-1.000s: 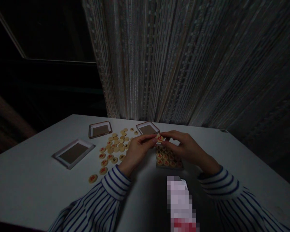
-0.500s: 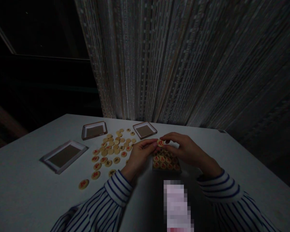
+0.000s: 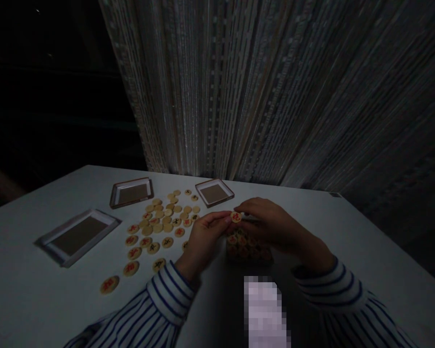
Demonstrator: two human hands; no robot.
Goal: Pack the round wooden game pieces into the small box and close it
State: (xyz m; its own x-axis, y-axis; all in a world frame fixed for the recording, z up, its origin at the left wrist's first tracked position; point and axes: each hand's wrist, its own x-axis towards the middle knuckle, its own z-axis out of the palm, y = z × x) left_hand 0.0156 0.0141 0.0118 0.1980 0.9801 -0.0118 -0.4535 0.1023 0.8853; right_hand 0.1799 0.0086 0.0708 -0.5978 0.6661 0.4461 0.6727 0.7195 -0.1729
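A round wooden piece with a red character (image 3: 236, 217) is pinched between my left hand (image 3: 204, 240) and my right hand (image 3: 277, 229), which meet above a small box (image 3: 249, 261). Inside that box lie several round pieces with red characters, partly hidden under my right hand. To the left of my left hand, many loose round pieces are scattered on the white table, some face down and some showing red or black characters. One red-marked piece (image 3: 109, 284) lies apart at the near left.
Three shallow trays stand on the table (image 3: 348, 241): one at the left (image 3: 110, 218), one at the back left (image 3: 113, 197), one at the back middle (image 3: 222, 200). A string curtain (image 3: 217, 96) hangs behind the table. A pixelated patch covers the near middle.
The view has shifted slightly, so the trays and loose pieces appear further left. Both hands still hold the red-marked piece, and my right hand's fingers reach a little further over the box.
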